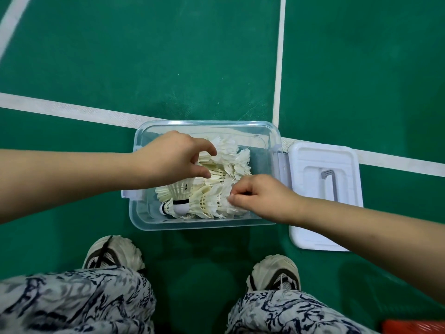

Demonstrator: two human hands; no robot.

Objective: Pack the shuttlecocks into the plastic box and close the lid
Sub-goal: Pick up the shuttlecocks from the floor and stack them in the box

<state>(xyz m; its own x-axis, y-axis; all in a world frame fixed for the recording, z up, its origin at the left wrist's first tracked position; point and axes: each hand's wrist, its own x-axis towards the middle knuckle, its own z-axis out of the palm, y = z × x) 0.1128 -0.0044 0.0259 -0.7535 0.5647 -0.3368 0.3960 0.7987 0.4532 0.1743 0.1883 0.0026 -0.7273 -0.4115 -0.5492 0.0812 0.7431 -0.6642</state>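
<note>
A clear plastic box point(269, 131) stands open on the green court floor. Several white feather shuttlecocks point(231, 162) lie piled inside it, cork ends toward the near left. My left hand point(173, 157) reaches into the box from the left, its thumb and fingers curled round the feathers of the upper shuttlecocks. My right hand point(262, 196) comes in from the right and pinches the feather tips of the lower shuttlecocks point(207, 201). The white lid point(337, 225) with a grey handle lies flat on the floor just right of the box.
White court lines point(72, 110) cross the floor behind and right of the box. My two shoes point(113, 254) and patterned trouser legs sit close in front of the box. An orange object point(414, 327) shows at the bottom right corner.
</note>
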